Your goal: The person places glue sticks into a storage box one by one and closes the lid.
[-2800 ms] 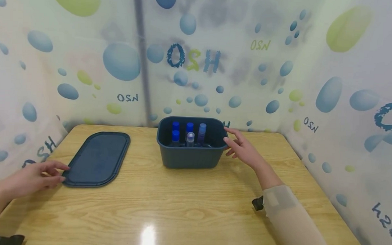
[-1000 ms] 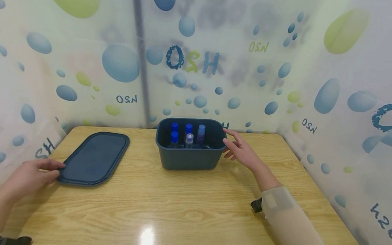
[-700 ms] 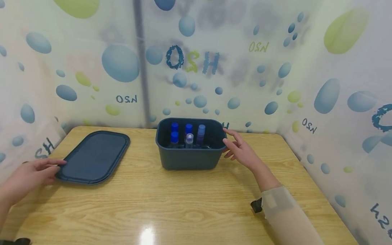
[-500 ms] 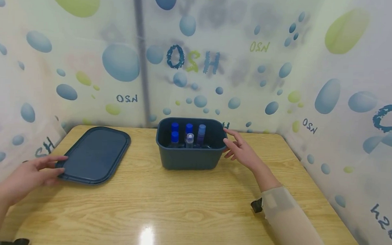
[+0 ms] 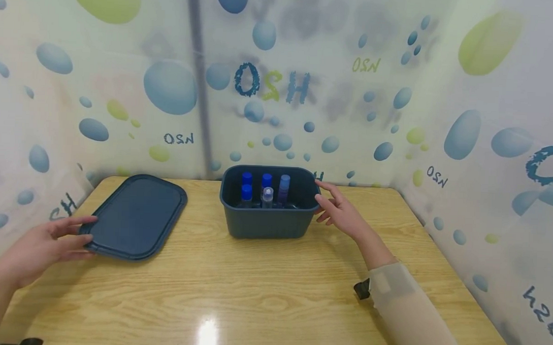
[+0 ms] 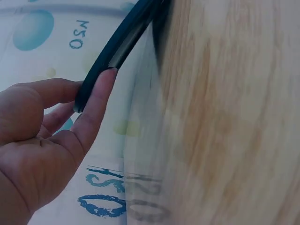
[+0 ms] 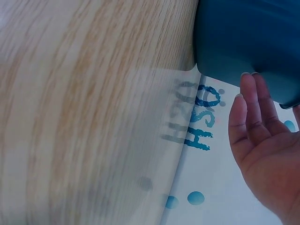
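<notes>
My left hand point(image 5: 38, 248) pinches the near left corner of a flat dark blue lid point(image 5: 135, 218), thumb on one face and fingers on the other. In the left wrist view, the lid's edge point(image 6: 117, 51) is lifted off the table. A dark blue plastic bin point(image 5: 270, 225) stands upright at the back centre. Inside it are several small bottles, most with blue caps, and a clear-topped bottle point(image 5: 267, 196) at the front; their lower parts are hidden. At the bin's right end, my right hand point(image 5: 343, 213) rests with extended fingertips against the wall and rim.
The wood-grain table point(image 5: 235, 293) reaches back to a patterned curtain point(image 5: 279, 91), which also closes in the left and right sides. The bin stands close to the back edge.
My left hand first slid the lid slightly left, then raised it, so its far edge now sits higher in view. The bin and my right hand stay in place.
</notes>
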### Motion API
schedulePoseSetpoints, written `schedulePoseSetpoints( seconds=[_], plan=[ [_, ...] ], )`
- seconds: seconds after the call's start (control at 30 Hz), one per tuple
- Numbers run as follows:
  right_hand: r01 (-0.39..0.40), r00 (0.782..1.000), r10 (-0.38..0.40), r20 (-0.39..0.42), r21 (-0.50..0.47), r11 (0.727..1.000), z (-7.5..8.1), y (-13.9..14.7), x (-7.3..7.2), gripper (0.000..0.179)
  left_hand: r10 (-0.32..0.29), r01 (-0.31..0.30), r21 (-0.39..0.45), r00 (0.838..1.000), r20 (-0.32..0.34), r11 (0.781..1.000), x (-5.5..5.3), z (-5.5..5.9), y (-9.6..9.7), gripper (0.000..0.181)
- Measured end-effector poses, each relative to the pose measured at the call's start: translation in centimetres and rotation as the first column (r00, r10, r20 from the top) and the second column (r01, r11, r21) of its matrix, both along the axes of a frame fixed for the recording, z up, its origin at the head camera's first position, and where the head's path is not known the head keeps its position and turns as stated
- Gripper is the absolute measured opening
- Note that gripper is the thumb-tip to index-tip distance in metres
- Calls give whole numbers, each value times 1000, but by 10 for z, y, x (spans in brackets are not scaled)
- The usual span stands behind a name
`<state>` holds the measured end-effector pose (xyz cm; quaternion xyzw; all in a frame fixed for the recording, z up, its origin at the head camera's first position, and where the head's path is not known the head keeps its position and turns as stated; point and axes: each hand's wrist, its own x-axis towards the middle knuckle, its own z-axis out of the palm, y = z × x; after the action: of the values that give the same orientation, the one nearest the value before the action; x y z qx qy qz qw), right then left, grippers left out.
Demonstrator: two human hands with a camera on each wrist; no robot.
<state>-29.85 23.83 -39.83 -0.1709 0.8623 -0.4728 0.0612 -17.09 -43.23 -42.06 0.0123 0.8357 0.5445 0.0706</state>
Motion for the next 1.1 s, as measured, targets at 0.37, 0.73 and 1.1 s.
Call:
schedulePoseSetpoints(
  seconds=[0.37,0.73,1.1],
  plan=[
    [4,1000,-4,5,-11,1000,0,-1,1,63,66,-76,-57,985,-162,995,-2,8,19,39],
    [18,1000,-18,10,-5,1000,0,-2,1,62,57,-98,-146,964,-258,984,-6,30,44,43],
    [24,1000,-24,11,-18,1000,-3,-2,0,60,57,-149,-274,947,-317,950,-22,62,76,46]
  ],
)
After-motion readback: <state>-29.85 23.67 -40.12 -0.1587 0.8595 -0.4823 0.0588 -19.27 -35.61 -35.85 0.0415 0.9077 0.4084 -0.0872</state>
